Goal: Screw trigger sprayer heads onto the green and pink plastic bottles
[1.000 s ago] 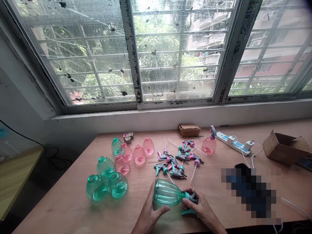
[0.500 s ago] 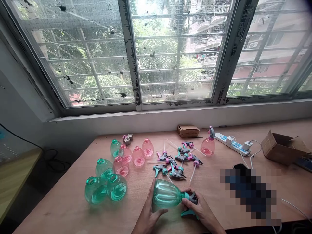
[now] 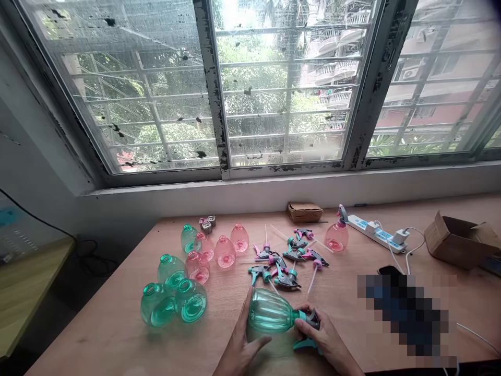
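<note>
A green spray bottle [image 3: 270, 314] lies on its side near the front edge of the wooden table [image 3: 117, 324]. My left hand [image 3: 240, 344] wraps round its body from below and the left. Around the grey and teal trigger head [image 3: 309, 324] at its neck, the fingers of my right hand [image 3: 329, 342] are closed. Loose trigger heads [image 3: 285, 261] with white tubes lie just beyond the bottle. Empty green bottles [image 3: 172, 303] and pink bottles [image 3: 219, 250] stand to the left.
A pink bottle with a sprayer fitted [image 3: 337, 235] stands at the back right, beside a white power strip [image 3: 378, 233]. A cardboard box [image 3: 457, 241] sits at the far right, a small brown packet [image 3: 304, 211] by the wall. A blurred patch covers the table's right front.
My hands and the green bottle keep the same hold. The view has shifted slightly; nothing on the table has moved.
</note>
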Motion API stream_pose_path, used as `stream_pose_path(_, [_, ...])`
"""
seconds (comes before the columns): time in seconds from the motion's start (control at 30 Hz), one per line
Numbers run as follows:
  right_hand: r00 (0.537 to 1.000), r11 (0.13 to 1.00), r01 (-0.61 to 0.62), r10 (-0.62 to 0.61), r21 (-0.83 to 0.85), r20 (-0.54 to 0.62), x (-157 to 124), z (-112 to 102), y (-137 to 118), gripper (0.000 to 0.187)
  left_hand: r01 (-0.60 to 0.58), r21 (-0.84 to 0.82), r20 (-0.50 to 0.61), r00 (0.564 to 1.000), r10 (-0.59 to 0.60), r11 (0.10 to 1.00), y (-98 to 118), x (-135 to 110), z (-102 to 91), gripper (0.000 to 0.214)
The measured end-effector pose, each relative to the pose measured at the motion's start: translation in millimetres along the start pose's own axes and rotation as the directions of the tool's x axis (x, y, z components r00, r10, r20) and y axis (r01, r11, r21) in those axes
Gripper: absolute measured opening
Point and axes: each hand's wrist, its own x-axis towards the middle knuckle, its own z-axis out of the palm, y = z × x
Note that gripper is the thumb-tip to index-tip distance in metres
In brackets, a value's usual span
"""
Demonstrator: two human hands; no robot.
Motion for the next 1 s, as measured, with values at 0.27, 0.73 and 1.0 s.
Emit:
stream_pose_path(0.27, [1.0, 1.0, 0.019, -0.019, 0.015, -0.013, 0, 2, -1, 0.038, 0.013, -0.02, -0.031, 0.999, -0.014, 1.0, -5, 2, -0.4, 0.095])
stream_pose_path(0.73, [1.0, 0.999, 0.019, -0.019, 0.036, 0.001, 2, 2, 0, 0.039, 0.027, -0.006, -0.021, 0.999, -0.027, 1.0, -1, 2, 0.5, 0.098])
stream_pose_path(1.0, [0.999, 1.0, 0.031, -0.031, -0.002, -0.017, 1, 0, 0, 0.041, 0.04, -0.062, -0.012, 0.999, -0.041, 0.997, 0, 1, 2.4, 0.105])
